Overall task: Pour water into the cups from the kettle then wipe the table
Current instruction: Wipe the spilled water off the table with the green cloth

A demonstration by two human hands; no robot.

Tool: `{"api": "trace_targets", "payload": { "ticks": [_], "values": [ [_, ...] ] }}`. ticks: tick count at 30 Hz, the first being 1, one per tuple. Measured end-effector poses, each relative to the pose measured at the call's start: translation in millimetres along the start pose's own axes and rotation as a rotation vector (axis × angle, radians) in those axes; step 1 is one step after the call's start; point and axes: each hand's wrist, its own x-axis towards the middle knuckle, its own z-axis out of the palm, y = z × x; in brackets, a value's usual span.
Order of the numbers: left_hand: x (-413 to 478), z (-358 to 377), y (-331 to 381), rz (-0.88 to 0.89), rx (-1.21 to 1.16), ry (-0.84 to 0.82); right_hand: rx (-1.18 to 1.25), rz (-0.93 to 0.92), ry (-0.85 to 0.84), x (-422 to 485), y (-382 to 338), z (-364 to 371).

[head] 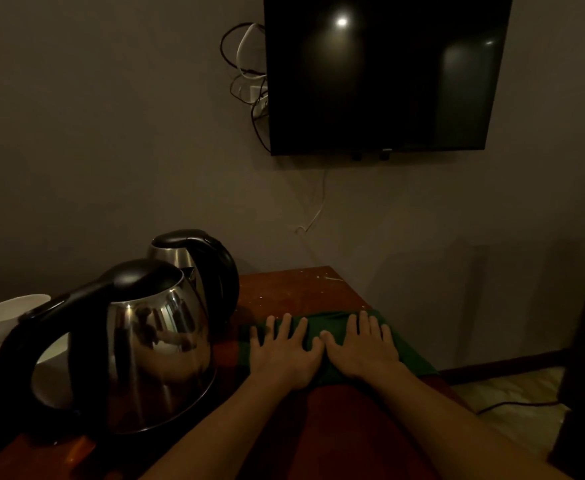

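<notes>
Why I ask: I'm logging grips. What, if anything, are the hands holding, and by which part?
Nothing is gripped. The left hand and right hand lie flat with straight fingers, pressing down on the green cloth on the table.

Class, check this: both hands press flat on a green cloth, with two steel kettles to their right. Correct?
No. The head view shows the near kettle and far kettle left of the hands; the left hand and right hand do press flat on the green cloth.
</notes>
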Motion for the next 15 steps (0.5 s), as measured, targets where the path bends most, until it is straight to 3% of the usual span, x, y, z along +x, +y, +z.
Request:
{"api": "trace_targets", "payload": {
  "ticks": [15],
  "values": [
    [31,-6,-23,-0.092,0.004,-0.002,0.010,-0.005,0.036,33,-27,6]
  ]
}}
